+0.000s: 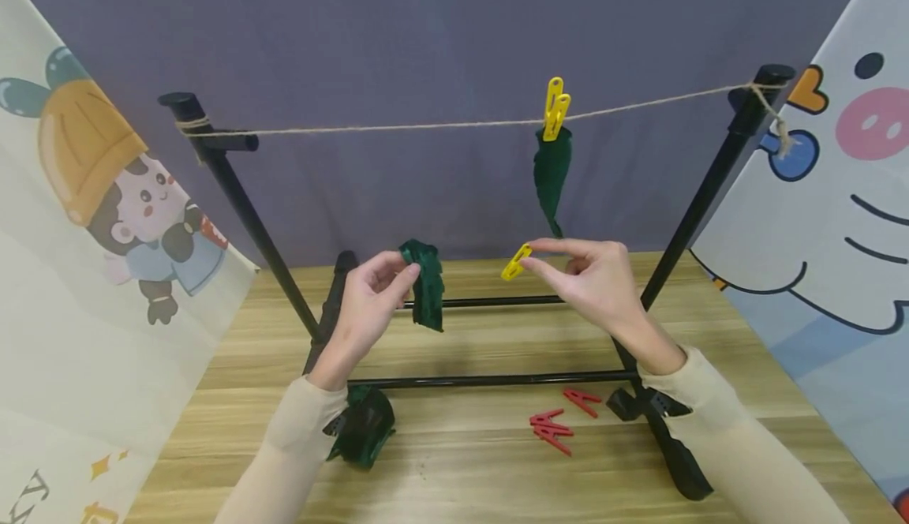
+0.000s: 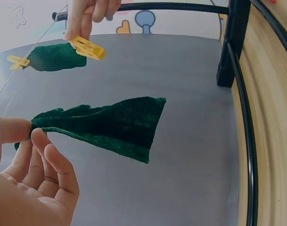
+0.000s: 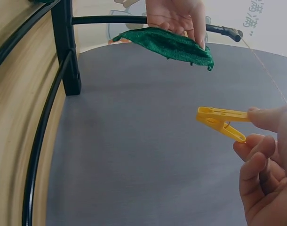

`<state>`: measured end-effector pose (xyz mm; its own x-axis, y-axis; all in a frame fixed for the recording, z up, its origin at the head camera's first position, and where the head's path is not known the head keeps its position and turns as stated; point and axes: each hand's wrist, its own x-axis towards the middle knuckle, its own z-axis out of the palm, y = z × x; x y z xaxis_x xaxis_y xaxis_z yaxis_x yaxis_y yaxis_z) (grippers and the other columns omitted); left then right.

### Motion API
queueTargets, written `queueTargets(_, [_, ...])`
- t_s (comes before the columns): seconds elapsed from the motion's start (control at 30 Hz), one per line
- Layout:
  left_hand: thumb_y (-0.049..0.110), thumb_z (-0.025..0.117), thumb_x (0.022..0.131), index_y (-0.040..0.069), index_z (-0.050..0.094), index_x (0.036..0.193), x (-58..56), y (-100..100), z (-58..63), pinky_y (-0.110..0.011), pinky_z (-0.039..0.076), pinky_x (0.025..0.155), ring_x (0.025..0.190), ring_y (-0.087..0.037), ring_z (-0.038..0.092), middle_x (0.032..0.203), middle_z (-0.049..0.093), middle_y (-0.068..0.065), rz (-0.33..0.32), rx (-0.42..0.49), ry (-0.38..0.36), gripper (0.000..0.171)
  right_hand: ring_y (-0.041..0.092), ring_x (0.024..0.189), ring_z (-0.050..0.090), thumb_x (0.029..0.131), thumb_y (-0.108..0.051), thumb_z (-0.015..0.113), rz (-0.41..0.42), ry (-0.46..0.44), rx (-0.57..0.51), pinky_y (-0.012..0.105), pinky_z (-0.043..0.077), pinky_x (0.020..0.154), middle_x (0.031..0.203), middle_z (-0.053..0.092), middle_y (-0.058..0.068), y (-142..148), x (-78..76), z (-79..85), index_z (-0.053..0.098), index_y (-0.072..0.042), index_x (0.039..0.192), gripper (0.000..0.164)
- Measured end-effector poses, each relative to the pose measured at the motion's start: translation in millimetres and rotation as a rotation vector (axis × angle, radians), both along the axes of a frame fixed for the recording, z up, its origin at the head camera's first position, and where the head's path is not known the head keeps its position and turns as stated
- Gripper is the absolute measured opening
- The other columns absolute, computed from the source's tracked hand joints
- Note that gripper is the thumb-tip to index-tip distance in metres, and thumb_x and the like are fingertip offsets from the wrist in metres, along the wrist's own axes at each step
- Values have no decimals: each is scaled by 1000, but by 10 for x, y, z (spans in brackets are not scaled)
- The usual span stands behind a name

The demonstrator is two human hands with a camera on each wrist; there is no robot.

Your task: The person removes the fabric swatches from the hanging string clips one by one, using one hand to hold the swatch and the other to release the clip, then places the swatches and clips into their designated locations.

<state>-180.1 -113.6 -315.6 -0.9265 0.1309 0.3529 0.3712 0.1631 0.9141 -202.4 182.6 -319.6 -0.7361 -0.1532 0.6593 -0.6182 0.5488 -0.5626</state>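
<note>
While the left hand (image 1: 372, 283) pinches a green cloth (image 1: 428, 293) by its upper end between thumb and fingers, the right hand (image 1: 595, 275) grips a yellow peg (image 1: 516, 262) by its handles, thumb against fingertips. Cloth and peg are in mid-air below the string (image 1: 398, 126), and do not touch each other. The peg's handles stand spread, so its nose looks closed. Above the right hand, a 2nd green cloth (image 1: 552, 173) hangs from the string under another yellow peg (image 1: 556, 117). The step in hand seems to be bringing the held cloth up for pegging; the next move would call for laying its edge against the string and squeezing the handles. The string spans 2 posts of a black rack (image 1: 490, 380). Lower down, 3 red pegs (image 1: 581, 402) and a dark green bundle (image 1: 369, 447), apparently cloth, lie on the surface (image 1: 476, 492).
</note>
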Motion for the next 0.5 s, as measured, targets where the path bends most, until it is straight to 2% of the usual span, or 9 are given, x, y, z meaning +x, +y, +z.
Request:
queueTargets(0.17, [13,60,96,-1,64,103,34,-29,-42,-27,50,63,74,-32,59,88,61,-19,6,-5,-26,17,9,29,31,80,-39,78,-14,-37,0,26,21,29,39,39,-12,23,26,-70,76,-28,101,24])
queueTargets(0.4, [27,64,94,5,65,104,-146,-135,-402,-32,52,62,78,-38,59,90,64,-13,18,26,-45,24,10,29,31,79,-39,79,0,-127,-42,27,21,29,39,40,-8,35,43,-184,76,-29,100,24])
queueTargets(0.5, [24,63,94,4,65,107,-142,-143,-426,-31,51,61,79,-39,60,92,66,-14,11,37,-52,24,4,30,30,79,-35,79,10,-173,-54,26,21,30,39,40,-6,30,70,-216,76,-28,101,23])
